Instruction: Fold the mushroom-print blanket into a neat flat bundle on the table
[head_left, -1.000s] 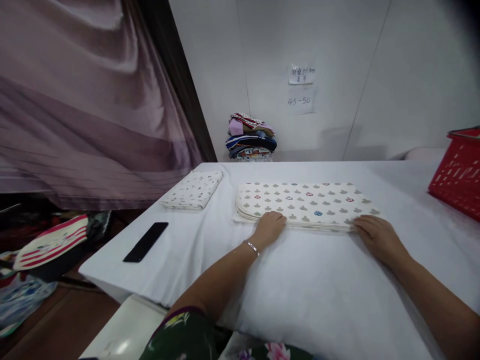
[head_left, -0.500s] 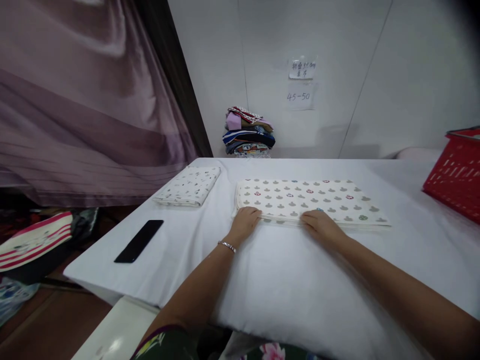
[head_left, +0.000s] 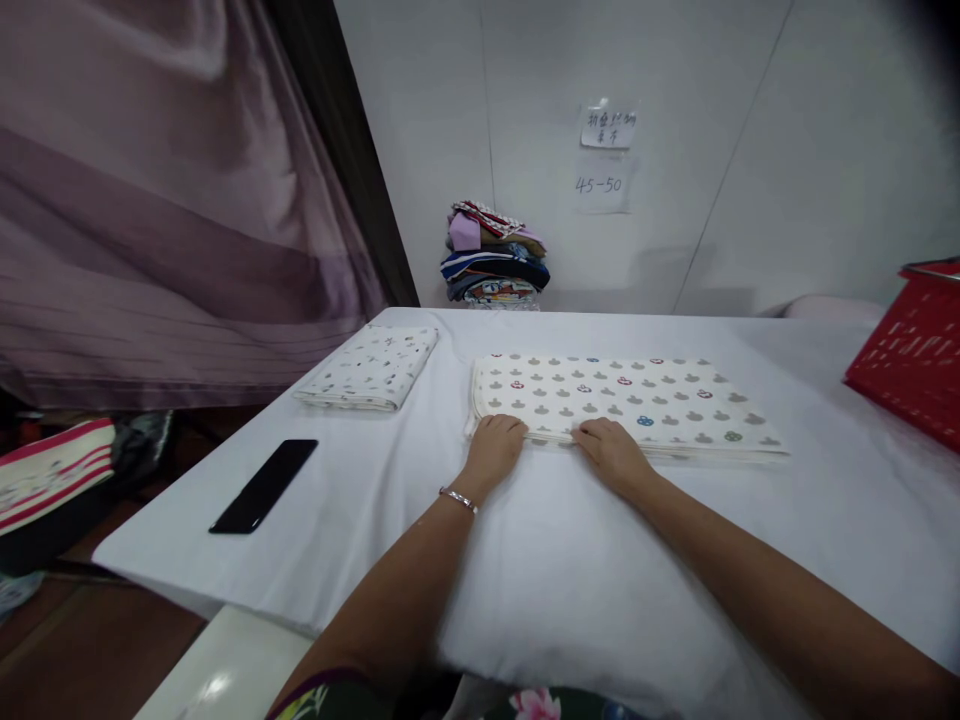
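Observation:
A cream folded cloth (head_left: 615, 395) with grey duck-like shapes and a few red, blue and green motifs lies flat in front of me. My left hand (head_left: 495, 450) is closed on its near edge by the left corner, a bracelet around the wrist. Closer to the middle of that same edge, my right hand (head_left: 611, 455) grips it with bent fingers. Both sets of fingertips are partly hidden against the layers. To the left, another folded cloth (head_left: 371, 368), white with small scattered prints, lies apart from my hands.
A white-covered table (head_left: 360, 540) carries a black phone-like slab (head_left: 264, 486) at the left. Beyond the far edge rises a stack of folded textiles (head_left: 495, 255). A red basket (head_left: 911, 350) stands at the right, and a mauve curtain (head_left: 172, 220) hangs at the left.
My right hand has slid left along the near edge, closer to my left hand. The left hand stays near the corner. The view has shifted slightly.

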